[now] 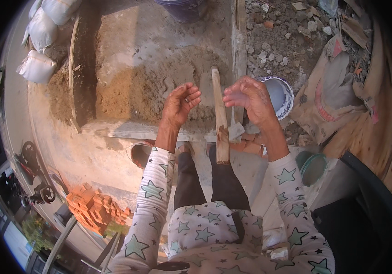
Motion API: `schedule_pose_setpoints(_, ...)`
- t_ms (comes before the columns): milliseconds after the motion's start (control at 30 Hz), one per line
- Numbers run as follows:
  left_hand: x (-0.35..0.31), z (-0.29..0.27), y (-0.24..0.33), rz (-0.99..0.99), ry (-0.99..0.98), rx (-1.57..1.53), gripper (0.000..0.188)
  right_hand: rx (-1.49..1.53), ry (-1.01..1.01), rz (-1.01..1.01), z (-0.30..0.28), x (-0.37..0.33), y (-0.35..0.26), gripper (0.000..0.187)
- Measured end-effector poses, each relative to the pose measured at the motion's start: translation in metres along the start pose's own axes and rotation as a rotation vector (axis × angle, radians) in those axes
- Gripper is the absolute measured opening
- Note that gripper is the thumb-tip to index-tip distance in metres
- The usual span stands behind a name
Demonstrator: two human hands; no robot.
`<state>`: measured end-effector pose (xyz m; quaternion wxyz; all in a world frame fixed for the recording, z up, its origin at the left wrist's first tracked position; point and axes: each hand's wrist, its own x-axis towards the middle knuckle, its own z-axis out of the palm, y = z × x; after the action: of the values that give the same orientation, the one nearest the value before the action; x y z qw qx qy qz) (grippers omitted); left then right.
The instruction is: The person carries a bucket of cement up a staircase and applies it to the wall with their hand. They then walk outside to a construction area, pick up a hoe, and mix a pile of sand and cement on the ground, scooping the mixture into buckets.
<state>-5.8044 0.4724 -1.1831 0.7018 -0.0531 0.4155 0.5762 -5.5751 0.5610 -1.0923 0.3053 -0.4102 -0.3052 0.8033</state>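
Both hands are raised in front of me, apart and empty. My left hand (182, 103) has its fingers loosely bent, above the near part of a heap of wet mortar (155, 89). On the other side, my right hand (250, 98) also has half-curled fingers, close to a white bucket (278, 95). Between the hands stands a wooden tool handle (219, 102), which neither hand grips. Its far end goes into the mortar, hiding the tool's head; the near end sticks out past the mixing box's front board (145, 132).
A dark purple bucket (184, 11) stands at the far side of the box. Rubble (271, 50) and torn paper sacks (323, 93) lie to the right. White sacks (43, 29) sit far left, orange bricks (93, 208) near left. Another bucket (139, 154) lies by my feet.
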Motion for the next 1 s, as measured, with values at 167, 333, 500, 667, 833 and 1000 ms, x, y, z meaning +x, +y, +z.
schedule_pose_setpoints(167,0.051,0.042,-0.013,-0.197,0.026,-0.187,0.023,-1.013,-0.089,-0.537,0.085,-0.002,0.011,0.013)
schedule_pose_setpoints(333,0.061,0.009,-0.018,-0.109,0.216,0.031,0.023,-1.087,-0.089,-0.478,0.084,-0.005,0.032,0.021)
schedule_pose_setpoints(500,0.056,-0.026,-0.028,0.055,0.366,0.526,0.021,-1.178,0.106,-0.354,0.046,-0.025,0.042,0.025)
schedule_pose_setpoints(667,0.051,-0.063,-0.052,0.258,0.301,1.144,0.049,-1.104,0.237,-0.056,0.023,-0.052,0.059,0.037)
schedule_pose_setpoints(833,0.012,-0.023,-0.073,-0.058,0.104,0.817,0.065,-0.496,0.299,0.207,0.019,-0.080,0.083,0.056)
schedule_pose_setpoints(1000,0.019,0.000,-0.127,-0.406,0.055,0.090,0.058,0.258,0.228,0.422,0.045,-0.093,0.071,0.065)
